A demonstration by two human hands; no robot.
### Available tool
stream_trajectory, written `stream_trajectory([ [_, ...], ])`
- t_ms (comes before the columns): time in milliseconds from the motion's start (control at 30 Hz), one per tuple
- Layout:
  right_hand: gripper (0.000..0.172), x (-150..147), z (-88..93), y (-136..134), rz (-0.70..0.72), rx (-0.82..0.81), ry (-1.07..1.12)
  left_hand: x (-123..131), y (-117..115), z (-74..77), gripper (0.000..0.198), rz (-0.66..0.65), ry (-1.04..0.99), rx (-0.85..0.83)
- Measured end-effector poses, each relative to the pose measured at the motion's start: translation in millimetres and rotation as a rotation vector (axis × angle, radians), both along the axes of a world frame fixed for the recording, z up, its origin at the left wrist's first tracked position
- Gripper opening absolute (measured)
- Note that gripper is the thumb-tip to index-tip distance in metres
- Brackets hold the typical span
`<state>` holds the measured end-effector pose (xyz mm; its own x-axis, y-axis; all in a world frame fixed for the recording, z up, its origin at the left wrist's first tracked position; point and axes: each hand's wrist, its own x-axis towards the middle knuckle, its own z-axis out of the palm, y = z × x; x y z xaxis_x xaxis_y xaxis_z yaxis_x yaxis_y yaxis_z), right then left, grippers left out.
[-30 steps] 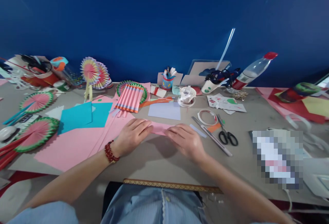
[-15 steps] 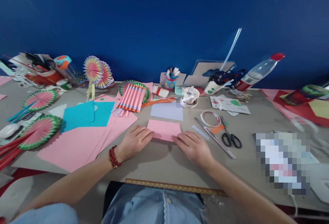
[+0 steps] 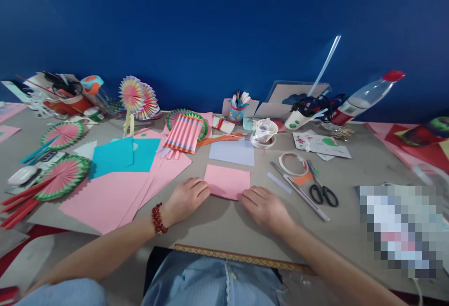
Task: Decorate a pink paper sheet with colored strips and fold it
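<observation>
A small pink paper sheet (image 3: 228,180) lies in front of me, its near edge slightly raised. My left hand (image 3: 187,198) pinches its near left corner, fingers curled and closed. At the near right corner my right hand (image 3: 264,208) grips it the same way; the thumbs are hidden. Just beyond the sheet lies a pale lilac paper rectangle (image 3: 232,152). To the right of my right hand are a long utility knife (image 3: 305,196), a narrow lilac paper strip (image 3: 279,182), black-handled scissors (image 3: 323,194) and a roll of tape (image 3: 293,163).
Large pink sheets (image 3: 94,205) and blue paper (image 3: 112,158) lie left, beside folded paper fans (image 3: 65,177). A pleated pink paper (image 3: 183,133) sits behind. Along the wall stand a pen cup (image 3: 237,113), a ribbon roll (image 3: 264,133) and a tilted plastic bottle (image 3: 365,98).
The near part of the pink sheet has come down toward me and shows more of its face, both hands still at its corners. The whole view has shifted slightly.
</observation>
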<state>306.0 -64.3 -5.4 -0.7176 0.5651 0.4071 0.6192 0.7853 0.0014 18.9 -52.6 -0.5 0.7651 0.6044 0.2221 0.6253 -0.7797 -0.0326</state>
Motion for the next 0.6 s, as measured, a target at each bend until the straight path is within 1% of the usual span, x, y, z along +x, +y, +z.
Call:
stream_trajectory([
  [233,0.017,-6.2,1.4,1.8,0.008,-0.071,0.017,2.0,3.7,-1.4,0.014,0.004,-0.010,-0.051],
  [433,0.023,-5.6,-6.2,2.1,0.043,-0.058,0.083,3.1,3.0,1.4,0.012,0.016,0.009,-0.050],
  [600,0.024,-5.0,-7.7,1.7,0.028,-0.036,0.135,1.9,4.6,-1.9,0.013,0.027,-0.005,-0.028],
])
